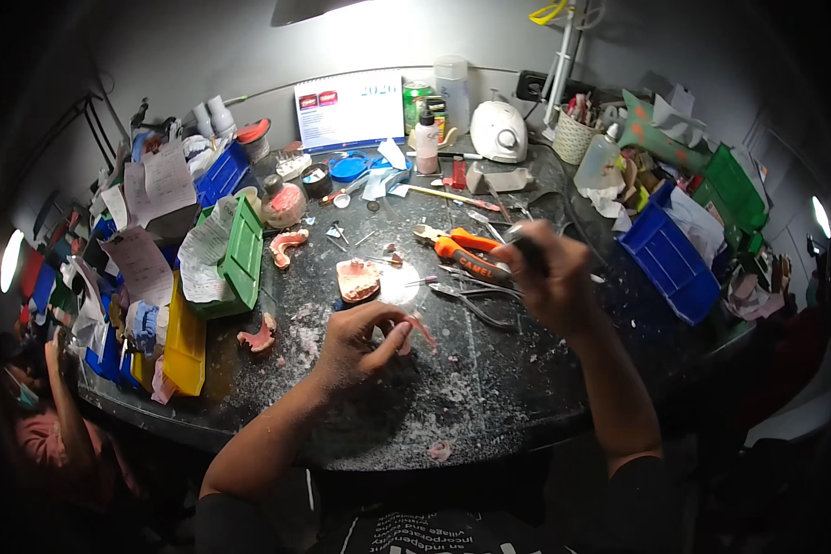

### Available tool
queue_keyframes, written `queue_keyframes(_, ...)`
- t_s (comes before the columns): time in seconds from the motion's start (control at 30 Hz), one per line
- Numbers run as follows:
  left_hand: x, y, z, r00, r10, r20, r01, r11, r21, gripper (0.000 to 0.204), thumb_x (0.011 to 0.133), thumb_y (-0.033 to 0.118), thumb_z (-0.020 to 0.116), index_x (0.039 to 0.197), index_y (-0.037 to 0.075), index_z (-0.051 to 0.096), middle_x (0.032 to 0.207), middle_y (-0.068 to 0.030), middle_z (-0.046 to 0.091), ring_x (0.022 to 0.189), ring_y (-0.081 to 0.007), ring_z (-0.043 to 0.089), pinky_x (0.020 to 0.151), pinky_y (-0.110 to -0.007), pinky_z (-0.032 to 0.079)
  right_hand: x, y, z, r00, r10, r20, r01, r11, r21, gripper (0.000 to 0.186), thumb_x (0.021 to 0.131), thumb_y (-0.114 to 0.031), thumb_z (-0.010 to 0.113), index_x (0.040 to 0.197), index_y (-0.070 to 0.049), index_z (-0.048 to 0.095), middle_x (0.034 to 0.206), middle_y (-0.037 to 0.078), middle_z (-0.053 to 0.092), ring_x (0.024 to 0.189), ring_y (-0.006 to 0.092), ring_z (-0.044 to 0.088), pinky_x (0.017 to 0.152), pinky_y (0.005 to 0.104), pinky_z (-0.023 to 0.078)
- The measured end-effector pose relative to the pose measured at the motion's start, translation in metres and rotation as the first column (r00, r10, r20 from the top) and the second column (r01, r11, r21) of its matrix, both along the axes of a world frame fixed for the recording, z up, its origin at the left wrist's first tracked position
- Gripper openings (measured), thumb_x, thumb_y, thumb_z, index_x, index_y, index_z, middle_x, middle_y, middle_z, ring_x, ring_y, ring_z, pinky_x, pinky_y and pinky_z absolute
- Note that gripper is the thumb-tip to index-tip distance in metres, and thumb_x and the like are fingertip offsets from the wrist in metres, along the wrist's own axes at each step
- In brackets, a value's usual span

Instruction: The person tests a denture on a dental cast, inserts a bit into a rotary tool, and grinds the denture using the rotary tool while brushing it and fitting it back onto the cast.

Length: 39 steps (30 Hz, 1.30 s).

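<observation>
My left hand (360, 342) pinches a thin pink dental piece (420, 332) over the powder-dusted middle of the dark bench. My right hand (554, 277) is raised to the right, fingers wrapped round a dark tool (531, 249) whose working end I cannot make out. Just beyond my left hand sits a stone dental cast (358, 279). Orange-handled cutters (466, 257) and steel pliers (480, 309) lie between and beyond my hands. Two more pink dental pieces, one upper (288, 247) and one lower (257, 334), rest to the left.
Green (245, 258), yellow (185, 342) and blue bins (665, 258) crowd both sides. Bottles (427, 143), a desk calendar (346, 111), a white machine (499, 131) and small tools line the back. A co-worker (51, 425) sits at far left.
</observation>
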State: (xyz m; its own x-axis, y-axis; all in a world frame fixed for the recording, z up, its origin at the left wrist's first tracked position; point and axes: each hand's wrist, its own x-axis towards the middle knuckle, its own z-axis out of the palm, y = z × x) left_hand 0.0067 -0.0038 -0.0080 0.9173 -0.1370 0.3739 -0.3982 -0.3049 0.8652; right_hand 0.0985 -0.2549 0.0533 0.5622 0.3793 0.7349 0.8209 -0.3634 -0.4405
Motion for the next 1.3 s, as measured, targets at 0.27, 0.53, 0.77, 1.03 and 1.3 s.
queue_keyframes(0.27, -0.008, -0.015, 0.008, 0.997, 0.069, -0.043, -0.070, 0.997, -0.029, 0.013, 0.094, 0.009, 0.062, 0.098, -0.002, 0.068, 0.078, -0.0032, 0.068, 0.068, -0.0067, 0.061, 0.064, -0.022, 0.048, -0.032, 0.017, -0.037, 0.956, 0.292, 0.018, -0.268, 0.899, -0.347, 0.024, 0.082, -0.028, 0.072, 0.086, -0.009, 0.057, 0.075, 0.007, 0.065, 0.070, 0.0275, 0.068, 0.057, 0.0402, 0.052)
queue_keyframes(0.53, -0.014, -0.019, 0.005, 0.998, 0.050, 0.043, -0.042, 0.983, -0.181, 0.017, 0.097, 0.012, 0.060, 0.099, -0.004, 0.067, 0.087, -0.0075, 0.069, 0.072, -0.0087, 0.064, 0.063, -0.022, 0.052, -0.027, 0.021, -0.034, 0.941, 0.329, 0.073, -0.297, 0.912, -0.284, 0.018, 0.078, -0.013, 0.072, 0.090, -0.003, 0.064, 0.077, 0.012, 0.067, 0.068, 0.0279, 0.068, 0.062, 0.0356, 0.054)
queue_keyframes(0.77, -0.016, -0.023, 0.011, 0.982, 0.126, 0.138, -0.108, 0.985, -0.133, 0.012, 0.095, 0.008, 0.060, 0.096, -0.004, 0.066, 0.078, -0.0055, 0.068, 0.069, -0.0069, 0.064, 0.062, -0.021, 0.052, -0.027, 0.027, -0.036, 0.923, 0.382, 0.046, -0.371, 0.915, -0.156, 0.018, 0.078, -0.012, 0.072, 0.092, -0.003, 0.064, 0.080, 0.013, 0.069, 0.069, 0.0281, 0.070, 0.061, 0.0350, 0.055)
queue_keyframes(1.03, -0.024, -0.020, 0.010, 0.975, 0.123, 0.183, -0.107, 0.990, -0.092, 0.006, 0.091, -0.001, 0.061, 0.094, -0.005, 0.064, 0.092, -0.0133, 0.068, 0.067, -0.0118, 0.065, 0.061, -0.025, 0.053, -0.031, 0.025, -0.030, 0.922, 0.381, -0.067, -0.386, 0.898, -0.212, 0.020, 0.073, -0.009, 0.067, 0.091, -0.001, 0.064, 0.076, 0.013, 0.065, 0.058, 0.0247, 0.063, 0.055, 0.0320, 0.049)
queue_keyframes(1.3, -0.022, -0.022, 0.015, 0.986, 0.017, -0.163, -0.062, 0.959, -0.277, 0.011, 0.096, -0.001, 0.053, 0.102, -0.008, 0.060, 0.101, -0.0148, 0.065, 0.081, -0.0135, 0.068, 0.068, -0.025, 0.058, -0.028, 0.021, -0.030, 0.918, 0.356, -0.176, -0.394, 0.868, -0.303, 0.032, 0.077, -0.027, 0.075, 0.093, -0.001, 0.064, 0.073, 0.011, 0.064, 0.061, 0.0269, 0.066, 0.054, 0.0348, 0.052)
